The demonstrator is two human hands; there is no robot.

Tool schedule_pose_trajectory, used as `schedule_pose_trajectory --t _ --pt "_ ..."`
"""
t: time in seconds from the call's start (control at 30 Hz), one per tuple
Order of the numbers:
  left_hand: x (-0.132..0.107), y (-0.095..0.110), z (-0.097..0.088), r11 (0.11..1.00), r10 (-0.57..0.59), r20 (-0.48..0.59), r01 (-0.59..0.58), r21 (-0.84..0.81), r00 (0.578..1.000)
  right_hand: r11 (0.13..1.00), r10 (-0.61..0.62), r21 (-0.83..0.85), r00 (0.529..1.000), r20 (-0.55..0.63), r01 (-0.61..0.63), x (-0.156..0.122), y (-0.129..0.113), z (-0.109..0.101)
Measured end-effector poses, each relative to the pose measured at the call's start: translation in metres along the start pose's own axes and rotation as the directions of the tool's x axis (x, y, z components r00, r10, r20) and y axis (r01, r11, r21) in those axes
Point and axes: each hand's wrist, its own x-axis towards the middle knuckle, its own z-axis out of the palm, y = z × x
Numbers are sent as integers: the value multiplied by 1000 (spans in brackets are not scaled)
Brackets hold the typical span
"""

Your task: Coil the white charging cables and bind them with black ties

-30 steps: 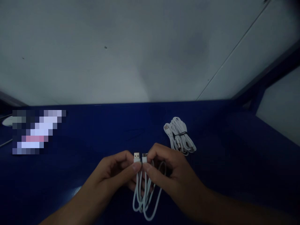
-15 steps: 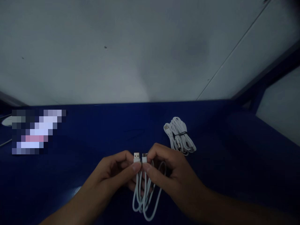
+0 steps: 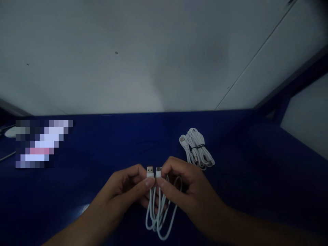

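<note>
A looped white USB cable (image 3: 164,235) hangs below my two hands, its plugs held side by side and pointing away from me. My left hand (image 3: 132,186) is closed, thumb and finger pinching the USB-A plug (image 3: 150,171). In the same way my right hand (image 3: 180,182) pinches the smaller metal-tipped plug (image 3: 158,173) at the cable's other end. The two thumbs nearly touch. Part of the loops is hidden behind my fingers. Beyond my right hand lies a bundle of white cables (image 3: 197,147), bound with a black tie.
The work surface (image 3: 115,136) is dark blue, with a pale wall panel (image 3: 153,68) rising behind it. A blurred-out bright object (image 3: 48,140) lies at the left, beside a white rounded item (image 3: 10,132) and thin cords. A blue frame (image 3: 282,102) borders the right side.
Almost nothing differs. The whole view has shifted very slightly, while both hands keep the same hold on the cable's plugs.
</note>
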Motion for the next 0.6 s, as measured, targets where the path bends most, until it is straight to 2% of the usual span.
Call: schedule_pose_trajectory --t 0.43,0.6 --pt "0 5 1 999 -33 -22 33 26 999 1000 -4 -6 1000 -3 4 0 1 0" --pt "2 -1 0 1000 28 -58 -27 12 998 1000 -11 0 1000 5 11 1 1 0"
